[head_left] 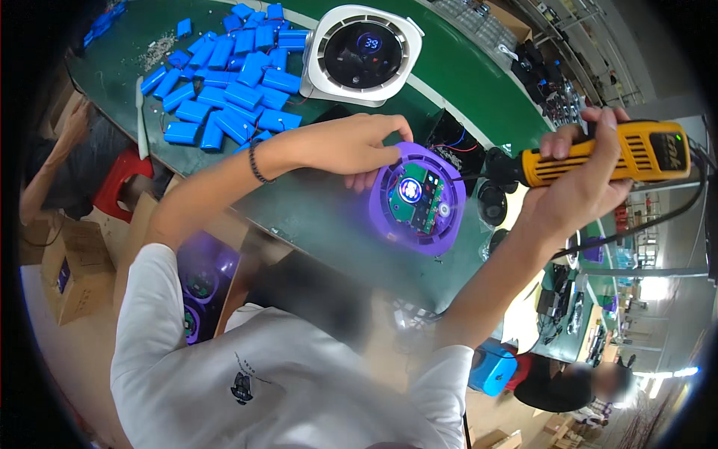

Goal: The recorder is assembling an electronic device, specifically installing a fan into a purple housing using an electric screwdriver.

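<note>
My left hand (351, 150), a dark beaded band on its wrist, grips the upper left edge of a purple plastic housing (380, 212). Inside the housing's round opening sits a green circuit board (404, 212) with a lit round display. Wrapped around a yellow and black electric screwdriver (636, 144) is my right hand (576, 187). The screwdriver points left, its thin bit reaching the housing's right rim; whether it touches a screw is too small to tell. A dark cable runs from its back end.
Many blue battery packs (243, 96) lie piled at the back left. A white device (360, 56) with a lit dark face stands behind the housing, near a black box with wires (456, 142). More purple housings (202, 280) sit in a box at lower left. Other people are nearby.
</note>
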`<state>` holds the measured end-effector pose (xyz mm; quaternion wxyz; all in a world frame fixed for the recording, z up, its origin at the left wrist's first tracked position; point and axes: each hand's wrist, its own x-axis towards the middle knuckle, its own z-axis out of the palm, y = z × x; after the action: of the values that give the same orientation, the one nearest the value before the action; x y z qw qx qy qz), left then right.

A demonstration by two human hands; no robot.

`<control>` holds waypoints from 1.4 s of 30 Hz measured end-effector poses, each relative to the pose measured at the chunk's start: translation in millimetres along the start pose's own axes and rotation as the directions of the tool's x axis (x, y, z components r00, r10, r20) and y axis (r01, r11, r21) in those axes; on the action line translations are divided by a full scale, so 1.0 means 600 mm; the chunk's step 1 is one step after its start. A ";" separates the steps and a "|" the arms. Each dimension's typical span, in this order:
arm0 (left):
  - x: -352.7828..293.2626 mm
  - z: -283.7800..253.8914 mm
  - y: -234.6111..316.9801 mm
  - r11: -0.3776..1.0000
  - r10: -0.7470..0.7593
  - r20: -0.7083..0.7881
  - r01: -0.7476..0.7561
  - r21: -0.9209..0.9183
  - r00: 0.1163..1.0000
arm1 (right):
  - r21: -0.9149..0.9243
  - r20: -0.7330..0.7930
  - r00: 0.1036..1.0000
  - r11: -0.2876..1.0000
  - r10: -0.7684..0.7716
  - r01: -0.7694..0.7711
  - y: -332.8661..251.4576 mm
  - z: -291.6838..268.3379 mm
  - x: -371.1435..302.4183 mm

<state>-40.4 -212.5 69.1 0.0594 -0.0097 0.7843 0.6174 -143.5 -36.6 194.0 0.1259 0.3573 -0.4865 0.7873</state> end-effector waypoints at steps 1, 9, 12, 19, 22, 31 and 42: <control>0.008 0.000 0.003 0.999 0.005 0.013 -0.005 0.043 1.000 | -0.009 0.020 0.999 1.000 0.026 -0.026 0.010 0.011 -0.004; 0.017 0.029 -0.064 0.971 0.154 -0.029 -0.157 -0.183 0.988 | -0.060 0.124 0.988 0.995 0.092 -0.085 0.042 0.035 -0.027; 0.015 0.034 -0.072 0.953 0.172 -0.022 -0.172 -0.249 0.985 | -0.031 0.210 0.965 0.987 0.158 -0.155 0.032 0.023 -0.033; 0.011 0.034 -0.074 0.951 0.147 -0.041 -0.153 -0.268 0.988 | -0.007 0.265 0.950 0.985 0.168 -0.172 0.011 0.023 -0.054; 0.013 0.032 -0.077 0.956 0.146 -0.041 -0.152 -0.252 0.988 | -0.102 0.247 0.962 0.991 0.114 -0.091 0.013 0.021 -0.064; 0.014 0.036 -0.081 0.950 0.143 -0.044 -0.149 -0.276 0.989 | -0.117 0.265 0.959 0.990 0.105 -0.076 -0.018 -0.015 -0.072; 0.015 0.039 -0.088 0.940 0.187 -0.054 -0.194 -0.279 0.981 | -0.216 0.246 0.966 0.976 0.082 -0.028 -0.023 -0.036 -0.066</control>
<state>-43.0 -201.9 11.5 -0.0129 0.0497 0.6861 0.7257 -117.4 -5.6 170.6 0.0777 0.4257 -0.5890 0.6825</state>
